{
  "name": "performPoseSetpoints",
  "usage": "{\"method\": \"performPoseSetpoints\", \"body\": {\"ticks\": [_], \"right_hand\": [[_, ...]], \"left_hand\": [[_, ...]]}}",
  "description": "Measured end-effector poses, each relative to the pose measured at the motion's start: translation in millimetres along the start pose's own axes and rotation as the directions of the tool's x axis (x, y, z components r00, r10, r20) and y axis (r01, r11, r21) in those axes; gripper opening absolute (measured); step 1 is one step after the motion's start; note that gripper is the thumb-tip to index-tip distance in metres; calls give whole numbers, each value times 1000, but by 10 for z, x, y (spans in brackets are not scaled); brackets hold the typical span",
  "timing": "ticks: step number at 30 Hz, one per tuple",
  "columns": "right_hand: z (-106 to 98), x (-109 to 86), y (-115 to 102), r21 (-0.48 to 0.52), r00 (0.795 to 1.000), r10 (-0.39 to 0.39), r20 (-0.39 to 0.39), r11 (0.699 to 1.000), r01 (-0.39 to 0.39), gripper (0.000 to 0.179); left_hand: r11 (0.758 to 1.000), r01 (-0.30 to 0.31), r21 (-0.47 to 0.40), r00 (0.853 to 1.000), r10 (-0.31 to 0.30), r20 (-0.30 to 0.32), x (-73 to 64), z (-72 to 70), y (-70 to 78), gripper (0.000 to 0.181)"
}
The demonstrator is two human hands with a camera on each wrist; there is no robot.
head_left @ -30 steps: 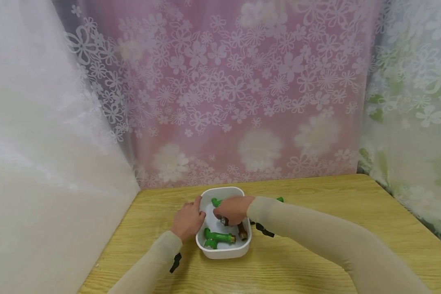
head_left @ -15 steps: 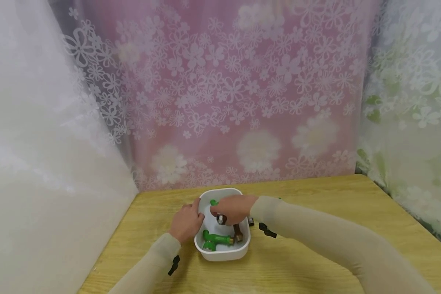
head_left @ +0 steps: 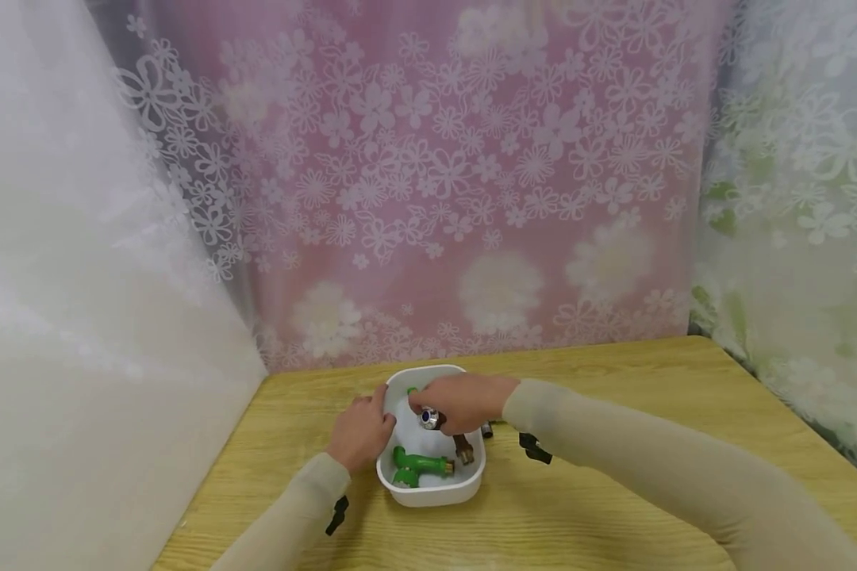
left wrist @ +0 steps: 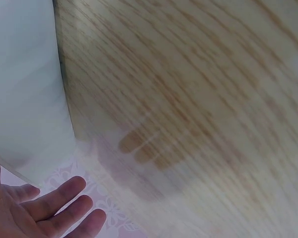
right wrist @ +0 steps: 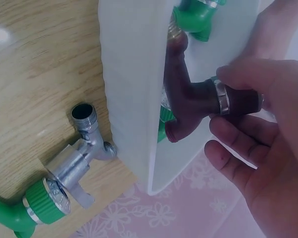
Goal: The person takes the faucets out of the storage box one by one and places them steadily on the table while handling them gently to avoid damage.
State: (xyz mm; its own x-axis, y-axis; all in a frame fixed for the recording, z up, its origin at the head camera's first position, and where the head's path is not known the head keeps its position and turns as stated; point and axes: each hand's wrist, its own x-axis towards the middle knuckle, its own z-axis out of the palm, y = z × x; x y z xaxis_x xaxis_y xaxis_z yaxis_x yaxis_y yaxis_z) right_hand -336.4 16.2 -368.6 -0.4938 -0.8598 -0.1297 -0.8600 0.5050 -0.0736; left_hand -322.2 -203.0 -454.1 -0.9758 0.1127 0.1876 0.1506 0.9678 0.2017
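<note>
My right hand (head_left: 466,403) is over the white tub (head_left: 439,497), pinching a dark brown tap (right wrist: 188,94) by its knob between thumb and fingers. The tap's brass threaded end (head_left: 464,454) points toward the tub's near side, and its silver knob end (head_left: 430,419) faces the head camera. A green tap (head_left: 423,462) lies in the near part of the tub. Another green piece (head_left: 412,391) shows at the far end, mostly behind my right hand. My left hand (head_left: 360,432) rests at the tub's left rim; its fingers (left wrist: 72,186) look loose and spread.
Outside the tub, on its right side, a silver tap (right wrist: 72,161) lies on the wooden table (head_left: 578,507), next to another green tap (right wrist: 42,203). My right forearm hides part of that area in the head view. Flowered curtains (head_left: 400,159) hang behind and beside the table.
My right hand has shifted slightly right with the brown tap, and its knob end now turns more toward the head camera. My left hand stays at the rim.
</note>
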Motion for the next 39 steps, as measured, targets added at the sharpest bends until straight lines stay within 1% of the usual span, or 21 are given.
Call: {"method": "performPoseSetpoints", "body": {"ticks": [3,7,10,14,20,25,27,29,32,34,39], "right_hand": [[-20,-50,25,44,1000,3,-18,999,-3,40],[-47,-134,87,114,999,20,-42,993,-16,37],[-69,-203,121,137,998,30,-59,990,-21,34],[-109,-296,148,180,997,32,-70,984,-19,31],[-184,-441,235,256,993,77,-92,965,-52,33],[-207,-542,315,339,988,119,-96,937,-80,38],[-199,-582,342,351,986,133,-104,932,-89,38],[-181,-622,375,336,983,140,-120,937,-93,36],[-174,-697,406,340,980,145,-140,936,-90,35],[-178,-746,423,340,977,138,-160,937,-77,34],[-162,-857,475,369,972,137,-192,928,-58,31]], "left_hand": [[1000,3,2,1000,-3,-1,-9,0,2,57],[1000,-5,-5,1000,5,3,-8,9,15,58],[1000,-18,-12,1000,18,-4,-13,22,17,57],[1000,-12,-15,1000,12,-7,-15,41,0,57],[1000,-11,-23,1000,11,-20,45,53,-7,58],[1000,-14,-25,1000,14,-17,50,33,-5,57],[1000,-12,-24,1000,12,-13,34,18,-4,57],[1000,-10,-20,1000,10,-7,15,7,-5,57],[1000,-4,-9,1000,4,-1,3,-4,-6,56],[1000,-6,-5,1000,6,-2,-1,-5,-4,55],[1000,-8,-14,1000,8,-7,-8,-6,-2,55]]}}
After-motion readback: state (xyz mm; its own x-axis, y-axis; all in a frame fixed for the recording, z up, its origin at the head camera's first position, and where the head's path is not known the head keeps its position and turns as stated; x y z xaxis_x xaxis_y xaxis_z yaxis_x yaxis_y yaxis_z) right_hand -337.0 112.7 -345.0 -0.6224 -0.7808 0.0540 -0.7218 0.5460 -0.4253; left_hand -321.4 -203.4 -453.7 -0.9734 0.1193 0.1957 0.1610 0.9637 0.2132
